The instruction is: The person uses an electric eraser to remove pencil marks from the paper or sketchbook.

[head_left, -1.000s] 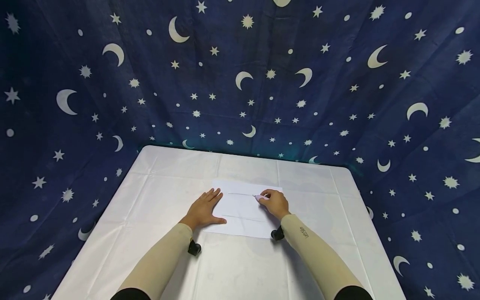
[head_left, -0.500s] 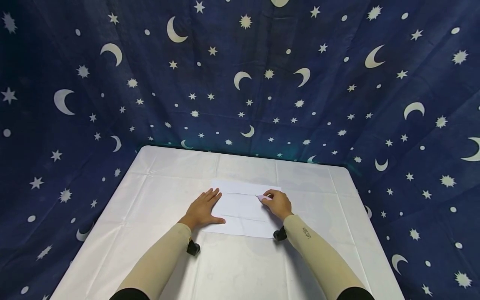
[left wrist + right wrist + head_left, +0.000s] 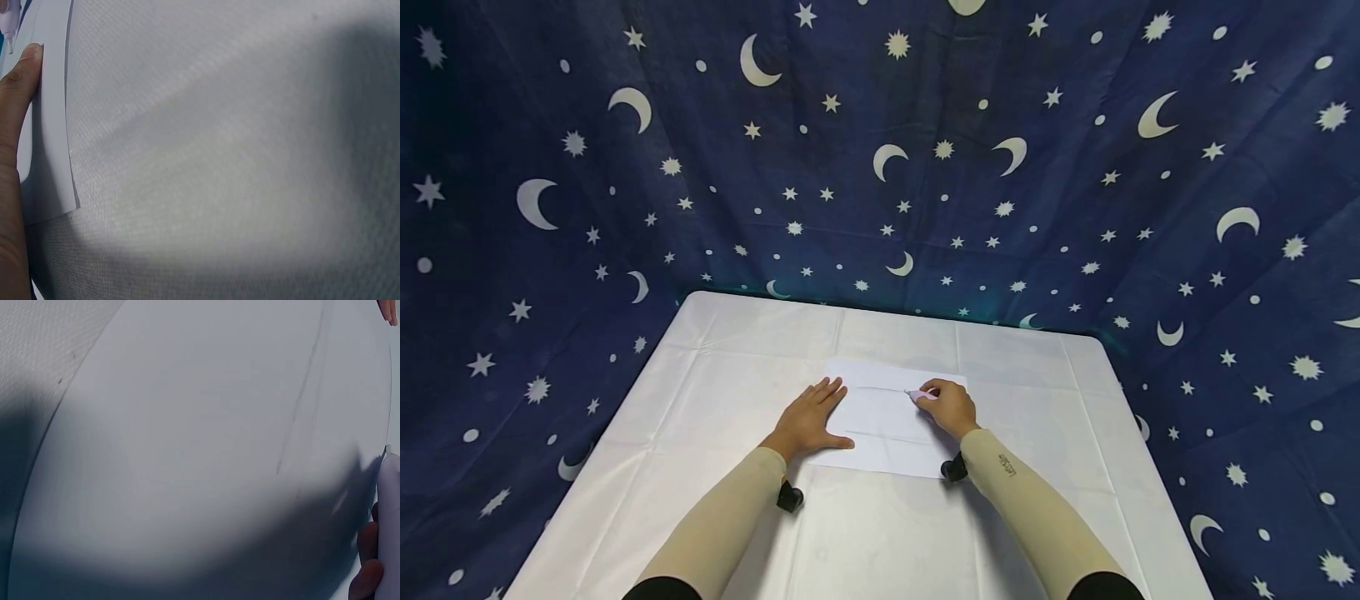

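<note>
A white sheet of paper (image 3: 880, 417) lies on the white-covered table, with thin lines along its upper and lower parts. My left hand (image 3: 808, 421) rests on the sheet's left side, fingers spread and straight; its thumb (image 3: 19, 87) lies along the paper in the left wrist view. A pale purple pen (image 3: 390, 519) is pinched between the thumb and fingers of my right hand (image 3: 950, 407), near the sheet's upper right. In the right wrist view, the pen's fine tip meets the end of the upper line. The lower line (image 3: 300, 406) runs nearer that camera.
A white cloth with fold creases covers the table (image 3: 880, 533). Behind and beside it hangs a dark blue curtain (image 3: 850, 167) with moons and stars. Small black cameras sit under both wrists (image 3: 789, 497).
My right hand and the pen shifted slightly right along the upper line, then back left. The left hand stays on the paper. The head view sways a little.
</note>
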Demonstrator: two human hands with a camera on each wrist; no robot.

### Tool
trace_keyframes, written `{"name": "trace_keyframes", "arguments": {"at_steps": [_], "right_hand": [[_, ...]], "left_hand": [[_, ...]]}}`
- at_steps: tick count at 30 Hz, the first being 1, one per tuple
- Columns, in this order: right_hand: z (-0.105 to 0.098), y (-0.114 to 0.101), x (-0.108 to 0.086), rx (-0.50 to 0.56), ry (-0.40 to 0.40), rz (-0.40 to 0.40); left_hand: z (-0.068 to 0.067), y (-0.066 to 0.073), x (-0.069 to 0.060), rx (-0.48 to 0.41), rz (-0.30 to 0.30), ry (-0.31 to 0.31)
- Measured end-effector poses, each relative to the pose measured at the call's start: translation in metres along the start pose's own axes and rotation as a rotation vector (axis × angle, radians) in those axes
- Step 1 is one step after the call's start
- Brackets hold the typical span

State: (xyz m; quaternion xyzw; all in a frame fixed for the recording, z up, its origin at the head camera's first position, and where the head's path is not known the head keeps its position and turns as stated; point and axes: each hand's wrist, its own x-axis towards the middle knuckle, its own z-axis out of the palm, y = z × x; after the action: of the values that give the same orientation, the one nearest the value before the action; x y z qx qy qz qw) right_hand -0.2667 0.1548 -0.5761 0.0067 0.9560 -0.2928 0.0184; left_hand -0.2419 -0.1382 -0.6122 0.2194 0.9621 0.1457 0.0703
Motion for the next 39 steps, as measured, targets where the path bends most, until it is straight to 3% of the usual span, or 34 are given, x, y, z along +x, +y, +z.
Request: {"name": "trace_keyframes", "arguments": {"at_steps": [39], "right_hand": [[0.005, -0.014, 0.000, 0.006, -0.026, 0.001]], "left_hand": [[0.004, -0.003, 0.003, 0.017, -0.004, -0.006]]}}
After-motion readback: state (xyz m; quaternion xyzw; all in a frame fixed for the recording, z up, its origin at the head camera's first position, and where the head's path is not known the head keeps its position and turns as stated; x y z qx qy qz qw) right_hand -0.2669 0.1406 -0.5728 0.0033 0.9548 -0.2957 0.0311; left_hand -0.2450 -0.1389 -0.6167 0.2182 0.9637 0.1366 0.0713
